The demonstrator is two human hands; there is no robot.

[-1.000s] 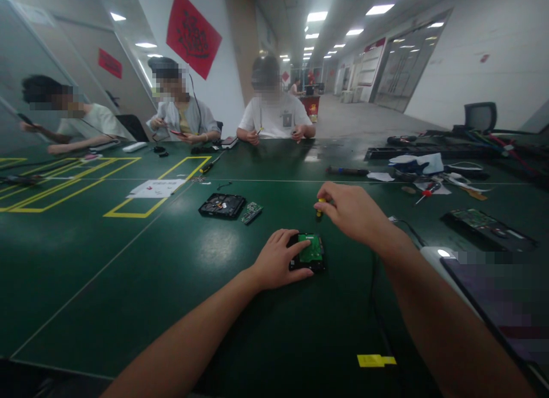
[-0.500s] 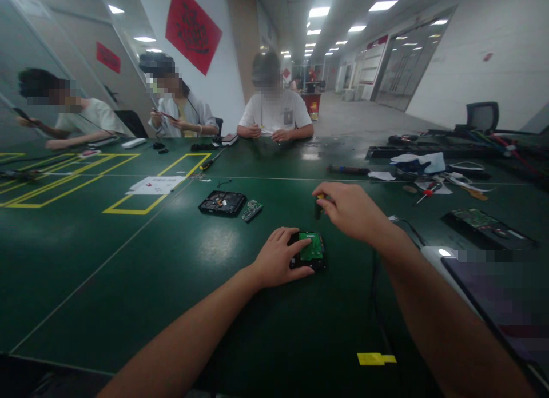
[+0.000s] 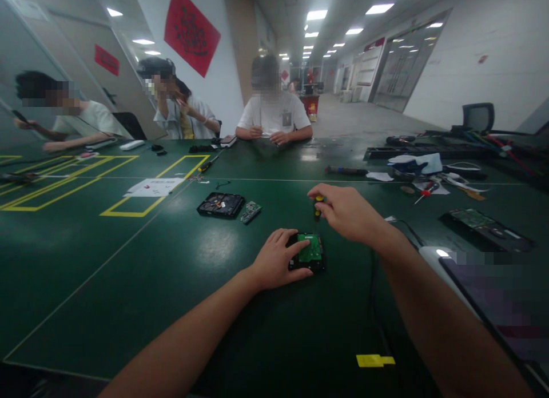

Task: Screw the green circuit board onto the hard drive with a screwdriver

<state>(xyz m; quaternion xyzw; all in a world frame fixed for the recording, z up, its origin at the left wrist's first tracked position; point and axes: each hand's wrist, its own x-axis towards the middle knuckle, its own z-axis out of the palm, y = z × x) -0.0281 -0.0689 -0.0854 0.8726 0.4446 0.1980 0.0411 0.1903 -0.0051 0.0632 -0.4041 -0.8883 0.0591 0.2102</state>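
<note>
A hard drive [image 3: 311, 250] with a green circuit board facing up lies on the dark green table [image 3: 171, 295]. My left hand [image 3: 278, 259] rests on its left part, fingers spread over the board and along the near edge. Above the drive's far edge, my right hand [image 3: 347, 211] pinches the yellow and black handle of an upright screwdriver [image 3: 317, 210]. Its thin shaft points down at the drive; the tip is too small to make out. Further left lie a second hard drive [image 3: 221, 205] and a loose circuit board [image 3: 251, 212].
At the right are another drive [image 3: 489, 227], a laptop [image 3: 484, 306] and a red-handled screwdriver [image 3: 426, 192]. A dark tool [image 3: 346, 170] lies beyond my right hand. White paper [image 3: 154, 187] is at the left. Three people sit across the table.
The view has shifted slightly. My right hand still grips the screwdriver, and more of its handle shows now. Across the table, one person has raised their hands towards their head.
</note>
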